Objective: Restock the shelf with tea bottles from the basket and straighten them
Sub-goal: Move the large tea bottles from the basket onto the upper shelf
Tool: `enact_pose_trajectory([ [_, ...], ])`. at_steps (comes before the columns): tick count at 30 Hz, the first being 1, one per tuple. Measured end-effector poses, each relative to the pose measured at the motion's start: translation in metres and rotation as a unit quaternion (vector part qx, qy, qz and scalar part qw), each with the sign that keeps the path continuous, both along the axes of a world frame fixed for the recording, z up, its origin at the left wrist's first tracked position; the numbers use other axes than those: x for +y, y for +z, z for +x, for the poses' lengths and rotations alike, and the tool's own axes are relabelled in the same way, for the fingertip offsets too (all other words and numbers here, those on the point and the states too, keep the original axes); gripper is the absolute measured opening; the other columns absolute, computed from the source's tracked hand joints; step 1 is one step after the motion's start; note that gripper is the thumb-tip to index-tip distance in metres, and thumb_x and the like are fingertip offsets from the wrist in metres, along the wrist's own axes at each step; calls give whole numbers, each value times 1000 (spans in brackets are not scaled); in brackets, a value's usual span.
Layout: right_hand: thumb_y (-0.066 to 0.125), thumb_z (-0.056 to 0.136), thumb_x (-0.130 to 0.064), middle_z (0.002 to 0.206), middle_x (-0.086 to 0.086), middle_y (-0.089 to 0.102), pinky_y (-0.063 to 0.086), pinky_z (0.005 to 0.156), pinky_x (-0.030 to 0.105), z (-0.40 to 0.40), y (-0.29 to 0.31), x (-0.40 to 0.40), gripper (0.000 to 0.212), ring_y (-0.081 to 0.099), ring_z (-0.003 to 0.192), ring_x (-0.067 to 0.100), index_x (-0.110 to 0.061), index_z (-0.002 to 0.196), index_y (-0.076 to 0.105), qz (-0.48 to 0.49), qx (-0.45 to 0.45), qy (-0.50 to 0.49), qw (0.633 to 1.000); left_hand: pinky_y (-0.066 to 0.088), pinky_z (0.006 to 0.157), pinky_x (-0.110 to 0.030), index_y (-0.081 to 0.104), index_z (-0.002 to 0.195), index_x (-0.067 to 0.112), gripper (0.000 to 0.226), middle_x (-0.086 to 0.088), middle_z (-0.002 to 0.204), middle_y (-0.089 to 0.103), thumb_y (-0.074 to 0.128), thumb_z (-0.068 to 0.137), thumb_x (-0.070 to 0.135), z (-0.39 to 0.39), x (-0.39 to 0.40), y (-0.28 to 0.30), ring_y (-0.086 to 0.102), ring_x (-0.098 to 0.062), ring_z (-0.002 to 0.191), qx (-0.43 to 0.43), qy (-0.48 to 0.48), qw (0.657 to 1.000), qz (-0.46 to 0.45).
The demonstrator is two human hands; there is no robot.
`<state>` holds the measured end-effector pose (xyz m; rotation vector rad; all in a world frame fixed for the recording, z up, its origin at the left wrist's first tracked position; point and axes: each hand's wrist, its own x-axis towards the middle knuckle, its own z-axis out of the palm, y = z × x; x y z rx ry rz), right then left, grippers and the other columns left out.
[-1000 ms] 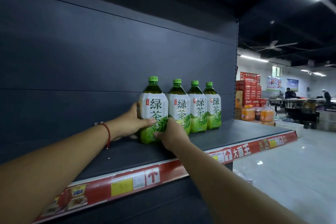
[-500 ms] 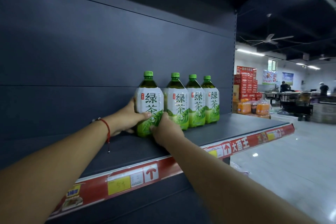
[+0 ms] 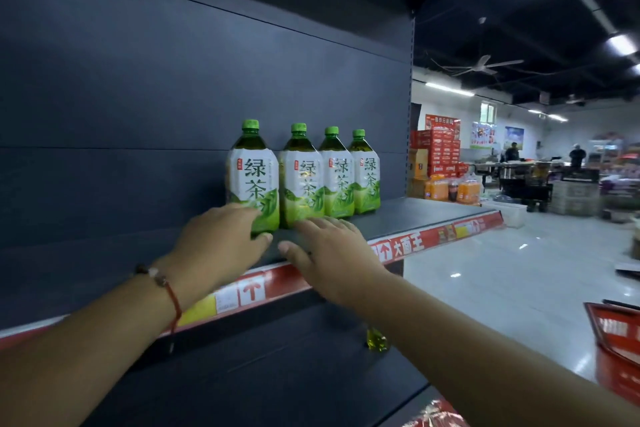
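Red plastic shows at the near right edge, where the basket [image 3: 620, 350] stands low beside the person, only partly in view. Both bare forearms reach forward over the front of the dark shelf [image 3: 408, 218], whose lip carries a red price strip [image 3: 450, 236] with white arrows and yellow tags. A red cord bracelet [image 3: 173, 298] circles the left wrist. The left hand [image 3: 221, 246] is spread with fingers straight, its grip released, fingertips at the lower front of the nearest tea bottle [image 3: 252, 180]; motion blur keeps me from telling whether they actually touch it. The right hand [image 3: 332, 256] is likewise flat and released, hovering over the shelf edge just in front of the second bottle [image 3: 303, 180], holding nothing. Four green-capped tea bottles stand upright in a row on the shelf, labels facing out, the first set slightly apart from the second, the third bottle [image 3: 337, 177] and fourth bottle [image 3: 365, 173] packed close. Below the shelf a bit of another bottle [image 3: 376, 340] peeks out. Farther off, stacked red cartons [image 3: 440, 149] and orange drinks [image 3: 467, 191] sit on the shop floor, with two people beyond
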<state>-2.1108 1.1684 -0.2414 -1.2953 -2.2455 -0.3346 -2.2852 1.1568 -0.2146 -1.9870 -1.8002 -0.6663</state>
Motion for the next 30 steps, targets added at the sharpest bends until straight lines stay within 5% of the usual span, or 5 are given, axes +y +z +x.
enact_pose_trajectory([
  [4, 28, 90, -60, 132, 0, 58, 34, 111, 42, 57, -40, -41, 65, 49, 127, 25, -21, 133, 55, 23, 1, -10, 1000, 39, 98, -33, 52, 131, 34, 47, 9, 128, 55, 48, 88, 53, 45, -42, -42, 51, -17, 119, 30, -75, 996, 22],
  [9, 45, 98, -54, 156, -7, 34, 14, 122, 39, 142, -117, -100, 58, 26, 147, 19, -31, 150, 34, -78, -46, -105, 990, 49, 93, -44, 71, 110, 20, 40, -1, 107, 69, 68, 75, 40, 106, -65, -113, 63, -26, 104, 82, -160, 980, 82],
  [19, 49, 95, -53, 161, 2, 26, 11, 123, 43, 296, -286, -213, 69, 21, 149, 23, -27, 155, 25, -312, -36, -301, 900, 55, 78, -36, 66, 112, 30, 52, 5, 107, 69, 52, 69, 55, 278, -120, -277, 68, -18, 95, 71, -317, 937, -130],
  [24, 48, 96, -51, 158, 1, 30, 13, 121, 45, 348, -352, -263, 65, 24, 147, 24, -28, 153, 28, -389, 14, -366, 845, 40, 100, -36, 50, 132, 29, 54, 5, 130, 55, 48, 83, 54, 352, -144, -337, 51, -20, 119, 70, -398, 883, -238],
  [30, 55, 92, -55, 155, 7, 37, 32, 114, 45, 391, -397, -291, 76, 37, 140, 28, -23, 155, 24, -470, 108, -443, 756, 38, 102, -33, 37, 139, 29, 55, 6, 139, 45, 48, 89, 49, 399, -146, -392, 45, -16, 126, 65, -443, 842, -302],
])
